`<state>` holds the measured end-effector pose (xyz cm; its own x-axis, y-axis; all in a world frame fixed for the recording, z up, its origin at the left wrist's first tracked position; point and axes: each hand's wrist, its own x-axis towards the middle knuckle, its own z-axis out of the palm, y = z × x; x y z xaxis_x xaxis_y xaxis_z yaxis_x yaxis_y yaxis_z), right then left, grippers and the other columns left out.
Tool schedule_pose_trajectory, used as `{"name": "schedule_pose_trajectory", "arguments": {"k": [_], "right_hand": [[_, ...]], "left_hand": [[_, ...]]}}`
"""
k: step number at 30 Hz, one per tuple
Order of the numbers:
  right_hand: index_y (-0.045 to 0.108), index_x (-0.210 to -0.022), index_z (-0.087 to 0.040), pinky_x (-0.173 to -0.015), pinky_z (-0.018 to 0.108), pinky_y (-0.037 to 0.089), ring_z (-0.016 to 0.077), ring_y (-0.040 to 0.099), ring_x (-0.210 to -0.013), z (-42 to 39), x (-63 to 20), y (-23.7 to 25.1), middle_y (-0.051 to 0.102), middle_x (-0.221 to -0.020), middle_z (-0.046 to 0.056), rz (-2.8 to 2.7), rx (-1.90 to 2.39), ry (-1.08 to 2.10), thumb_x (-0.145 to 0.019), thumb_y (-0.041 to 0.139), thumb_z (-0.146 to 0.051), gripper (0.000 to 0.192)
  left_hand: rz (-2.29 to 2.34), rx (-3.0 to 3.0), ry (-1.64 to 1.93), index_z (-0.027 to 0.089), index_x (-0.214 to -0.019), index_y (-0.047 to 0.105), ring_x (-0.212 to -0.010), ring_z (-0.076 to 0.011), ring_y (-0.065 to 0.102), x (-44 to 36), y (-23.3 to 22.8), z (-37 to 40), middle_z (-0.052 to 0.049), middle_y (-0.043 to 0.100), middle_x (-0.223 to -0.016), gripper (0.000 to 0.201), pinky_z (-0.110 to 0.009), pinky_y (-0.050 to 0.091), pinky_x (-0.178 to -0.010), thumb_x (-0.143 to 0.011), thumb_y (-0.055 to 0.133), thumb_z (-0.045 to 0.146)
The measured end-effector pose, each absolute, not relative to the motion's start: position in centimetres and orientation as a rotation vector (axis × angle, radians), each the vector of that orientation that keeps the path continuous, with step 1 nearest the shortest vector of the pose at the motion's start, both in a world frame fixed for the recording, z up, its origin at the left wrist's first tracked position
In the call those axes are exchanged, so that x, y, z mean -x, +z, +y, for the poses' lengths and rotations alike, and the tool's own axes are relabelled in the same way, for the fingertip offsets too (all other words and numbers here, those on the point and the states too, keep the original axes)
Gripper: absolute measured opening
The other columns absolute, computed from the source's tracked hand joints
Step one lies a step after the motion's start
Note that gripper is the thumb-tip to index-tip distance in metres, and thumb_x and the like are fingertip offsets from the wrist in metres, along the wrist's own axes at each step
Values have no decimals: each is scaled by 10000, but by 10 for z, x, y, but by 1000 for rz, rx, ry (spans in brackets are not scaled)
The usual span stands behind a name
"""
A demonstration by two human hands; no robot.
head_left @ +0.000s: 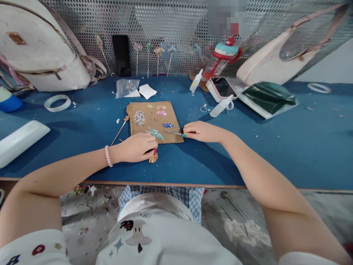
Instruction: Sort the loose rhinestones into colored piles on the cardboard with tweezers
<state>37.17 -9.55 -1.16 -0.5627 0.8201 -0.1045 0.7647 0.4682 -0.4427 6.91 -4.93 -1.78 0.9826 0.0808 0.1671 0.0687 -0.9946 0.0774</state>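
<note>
Tweezers (pixel 173 132) are pinched in my right hand (pixel 203 131), their tips pointing left over a piece of brown cardboard (pixel 174 117). Small heaps of rhinestones lie on the cardboard: clear ones (pixel 139 118), teal ones (pixel 155 133), blue ones (pixel 168 125) and pink ones (pixel 161 113). The tips are close to the blue heap. My left hand (pixel 138 147) is closed at the cardboard's near left corner, with a gold fan-shaped ornament (pixel 153 158) held at its fingertips. A stick with a gold top (pixel 119 131) lies left of the cardboard.
Glue bottles (pixel 221 106) and a phone (pixel 220 88) lie behind my right hand. A dark green pouch (pixel 270 96) is further right. Tape (pixel 57 103) and a white case (pixel 23 141) lie left. Several decorated sticks (pixel 158 60) lean at the back mesh, between a backpack (pixel 41 48) and a handbag (pixel 275 55).
</note>
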Motion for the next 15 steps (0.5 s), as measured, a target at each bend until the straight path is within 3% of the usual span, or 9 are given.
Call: {"name": "schedule_pose_trajectory", "arguments": {"k": [15], "right_hand": [[442, -658, -212, -643, 303, 342, 146, 463, -646, -100, -376, -5, 485, -713, 22, -2598, 1395, 749, -956, 367, -444, 385]], "left_hand": [[121, -3046, 261, 145, -888, 615, -787, -176, 562, -69, -18, -49, -62, 624, -858, 214, -290, 435, -726, -985, 446, 231]]}}
